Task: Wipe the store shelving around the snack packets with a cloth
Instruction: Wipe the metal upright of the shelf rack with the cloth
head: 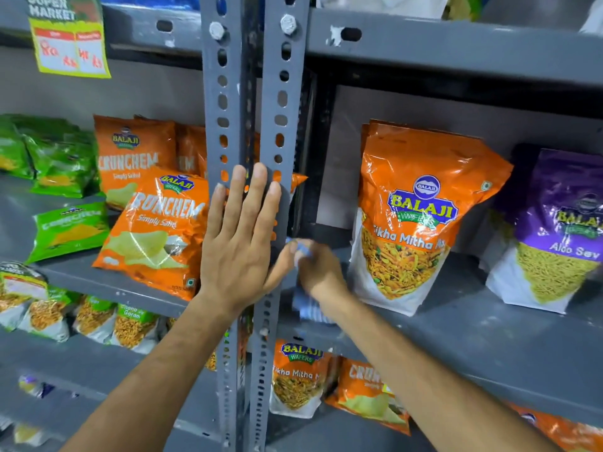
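My left hand (239,243) lies flat, fingers spread, against the two grey slotted uprights (277,102) in the middle of the shelving. My right hand (318,272) is just right of the uprights, closed on a blue-and-white cloth (308,306) that hangs down onto the grey shelf (456,327); hand and cloth are motion-blurred. An orange Tikha Mitha Mix packet (421,216) stands right beside my right hand. Orange Crunchem packets (160,230) lean on the left shelf, next to my left hand.
A purple Aloo Sev packet (554,230) stands at the far right. Green packets (55,164) lie at the left. More snack packets (297,380) fill the shelf below. A yellow price sign (70,37) hangs from the upper shelf edge.
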Action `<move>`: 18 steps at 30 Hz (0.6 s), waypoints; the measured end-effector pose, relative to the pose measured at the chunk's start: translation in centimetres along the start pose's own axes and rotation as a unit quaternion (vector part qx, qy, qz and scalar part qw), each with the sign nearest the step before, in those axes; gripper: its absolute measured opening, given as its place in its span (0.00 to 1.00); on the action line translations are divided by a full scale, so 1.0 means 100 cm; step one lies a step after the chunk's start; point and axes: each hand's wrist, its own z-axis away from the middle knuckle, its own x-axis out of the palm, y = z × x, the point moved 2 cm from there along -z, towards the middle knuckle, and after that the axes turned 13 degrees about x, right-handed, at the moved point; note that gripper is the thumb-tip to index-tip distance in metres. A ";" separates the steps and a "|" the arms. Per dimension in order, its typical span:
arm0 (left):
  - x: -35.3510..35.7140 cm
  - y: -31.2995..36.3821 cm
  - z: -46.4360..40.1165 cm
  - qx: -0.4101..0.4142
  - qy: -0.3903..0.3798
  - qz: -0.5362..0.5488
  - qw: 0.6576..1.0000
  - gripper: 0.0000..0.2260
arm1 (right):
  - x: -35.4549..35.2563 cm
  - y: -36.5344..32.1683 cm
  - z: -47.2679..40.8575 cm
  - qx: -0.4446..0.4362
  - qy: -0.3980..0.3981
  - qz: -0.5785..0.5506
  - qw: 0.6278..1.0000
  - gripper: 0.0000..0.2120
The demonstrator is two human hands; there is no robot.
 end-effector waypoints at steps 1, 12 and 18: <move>0.000 0.000 0.000 0.002 0.001 0.000 1.000 0.36 | -0.004 -0.005 -0.019 0.011 0.027 -0.071 0.997 0.18; 0.005 -0.001 0.003 0.015 0.015 0.000 1.000 0.36 | 0.017 0.001 -0.128 0.090 0.115 0.236 0.961 0.10; 0.003 0.000 0.004 0.008 -0.001 0.001 1.000 0.37 | 0.022 -0.010 -0.054 -0.012 0.032 0.172 0.985 0.08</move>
